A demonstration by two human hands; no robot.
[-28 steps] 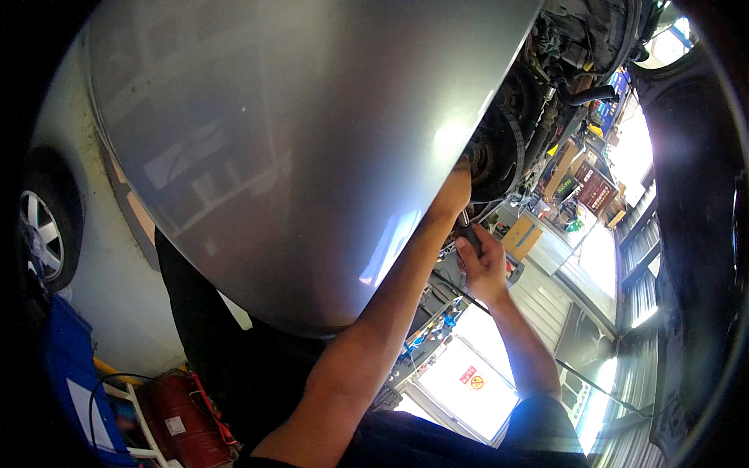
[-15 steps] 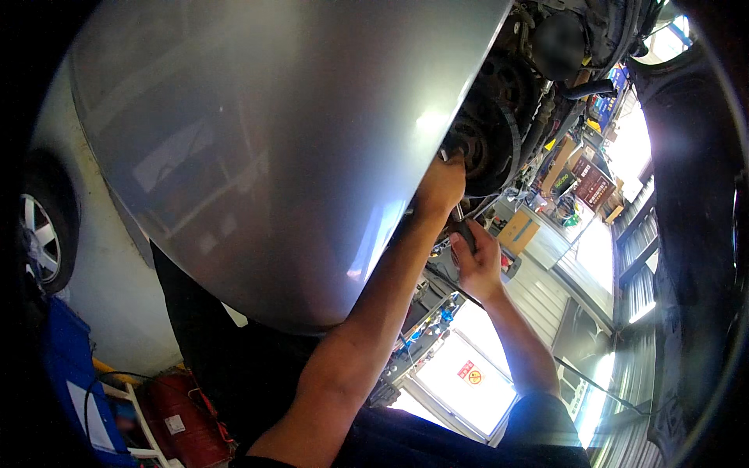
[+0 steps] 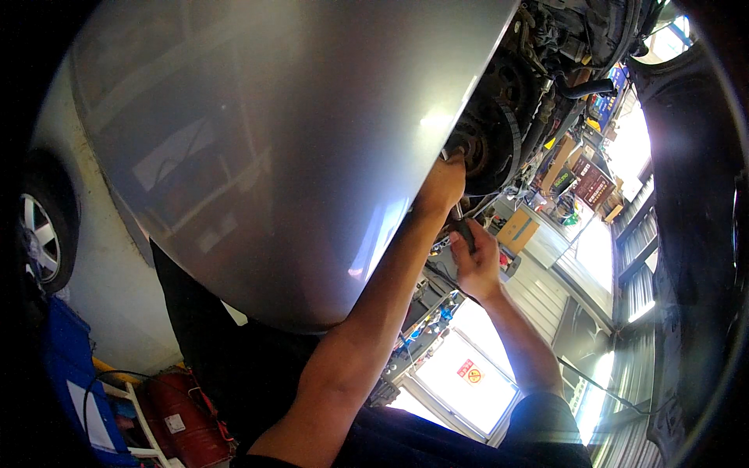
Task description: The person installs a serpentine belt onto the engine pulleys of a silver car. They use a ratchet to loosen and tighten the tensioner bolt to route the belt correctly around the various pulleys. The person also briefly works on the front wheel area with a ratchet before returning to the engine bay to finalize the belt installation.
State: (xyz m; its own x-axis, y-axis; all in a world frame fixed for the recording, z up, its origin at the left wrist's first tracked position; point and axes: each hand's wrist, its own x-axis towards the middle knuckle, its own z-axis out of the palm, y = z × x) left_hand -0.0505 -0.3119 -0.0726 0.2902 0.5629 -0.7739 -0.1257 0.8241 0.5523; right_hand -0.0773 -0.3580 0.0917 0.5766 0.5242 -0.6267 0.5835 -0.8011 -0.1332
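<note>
Cardboard box (image 3: pixel 517 231), contents hidden, sits right of the right hand (image 3: pixel 478 265), whose curled fingers grasp a dark-handled tool (image 3: pixel 466 232); just beyond them, the left hand (image 3: pixel 442 187) reaches beside a dark pulley (image 3: pixel 493 144), its grip impossible to tell

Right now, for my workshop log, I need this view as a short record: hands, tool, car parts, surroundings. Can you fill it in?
Right hand: closed around the dark handle of a tool
Left hand: farther up, at the tool's metal shaft; its fingers are partly hidden
Nearest part: dark round pulley, just beyond the left hand
Panel: glossy grey body panel, left of both hands
Lower left: red container
Far left: tyre on a spoked wheel
Background: cardboard box, right of the right hand
</note>
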